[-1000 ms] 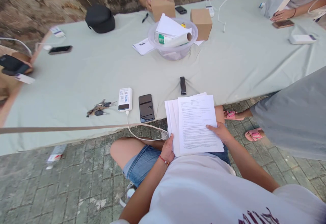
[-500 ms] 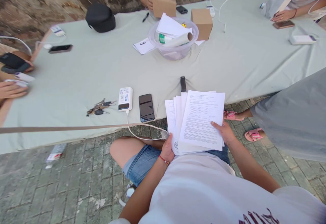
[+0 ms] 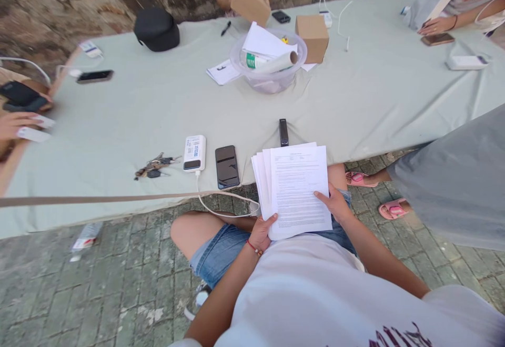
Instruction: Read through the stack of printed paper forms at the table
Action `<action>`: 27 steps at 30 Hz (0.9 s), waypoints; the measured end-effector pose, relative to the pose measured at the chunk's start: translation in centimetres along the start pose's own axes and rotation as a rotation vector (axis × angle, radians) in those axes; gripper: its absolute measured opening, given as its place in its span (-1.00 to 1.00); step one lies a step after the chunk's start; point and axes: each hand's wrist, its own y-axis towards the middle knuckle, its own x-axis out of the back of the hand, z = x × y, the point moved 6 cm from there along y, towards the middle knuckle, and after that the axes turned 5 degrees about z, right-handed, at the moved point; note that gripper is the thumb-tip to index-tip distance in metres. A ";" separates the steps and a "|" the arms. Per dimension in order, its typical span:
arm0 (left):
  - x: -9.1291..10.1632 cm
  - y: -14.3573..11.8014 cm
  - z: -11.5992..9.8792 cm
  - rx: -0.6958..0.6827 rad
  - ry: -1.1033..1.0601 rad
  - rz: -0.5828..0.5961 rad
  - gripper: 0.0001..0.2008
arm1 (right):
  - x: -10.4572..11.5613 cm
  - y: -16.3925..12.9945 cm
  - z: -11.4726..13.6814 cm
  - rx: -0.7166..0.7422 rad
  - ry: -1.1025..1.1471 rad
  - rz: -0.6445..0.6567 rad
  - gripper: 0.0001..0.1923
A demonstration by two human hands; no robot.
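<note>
Papers, a loose stack of printed sheets (image 3: pixel 300 192), lie above the seated person's lap, with the far edge overlapping the near side of the cloth-covered counter (image 3: pixel 355 105) in this view; whether they touch the cloth I cannot tell. Left grip (image 3: pixel 263 232) pinches the lower left corner, thumb on top, while right grip (image 3: pixel 337 205) holds the right edge, its thumb lying over the top page; the fingers underneath are hidden. The sheets are not squared: several edges fan out along the left side, so the inner pages may be held less firmly than the top one. If either thumb eased, a middle page could slide out and drop to the paving (image 3: pixel 130 284), and a gust outdoors could lift the unclamped far corners. Pushing the stack forward might nudge the black stapler-like object (image 3: pixel 283 132) just beyond it. A white cable (image 3: pixel 211 210) loops from the power bank (image 3: pixel 194 153) over the counter's edge, close to the left wrist; a sideways sweep there could snag it and drag the power bank toward the phone (image 3: pixel 227 167) beside it. Squeezing too hard might crease the corners where the thumbs press.
</note>
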 end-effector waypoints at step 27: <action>-1.3 1.6 -3.0 -0.208 0.525 0.034 -0.33 | -2.6 1.1 1.0 -0.146 0.332 0.279 -0.35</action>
